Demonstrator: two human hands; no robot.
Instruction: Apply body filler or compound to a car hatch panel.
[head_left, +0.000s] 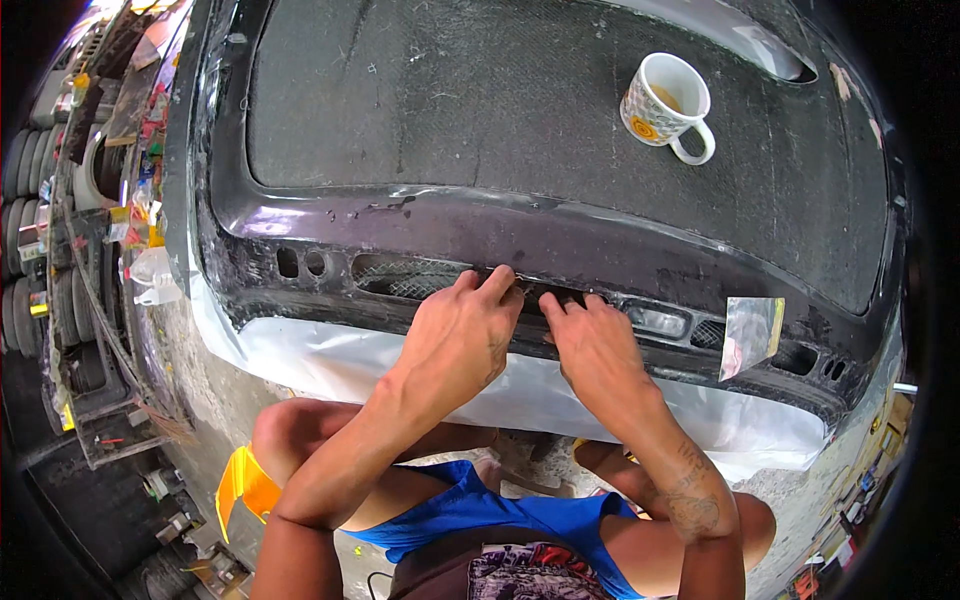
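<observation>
Dark tyres (18,235) stand stacked left of a cluttered rack (95,235). Grey concrete floor (212,365) spreads to the rack's right, and bright light (90,14) shows at its far end.

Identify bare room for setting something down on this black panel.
The widest free patch on the black panel lies left of the patterned mug, above the raised edge; a smaller one, right of the mug. The slotted strip is crowded: left hand and right hand close together, with a grey sheet farther right.
</observation>
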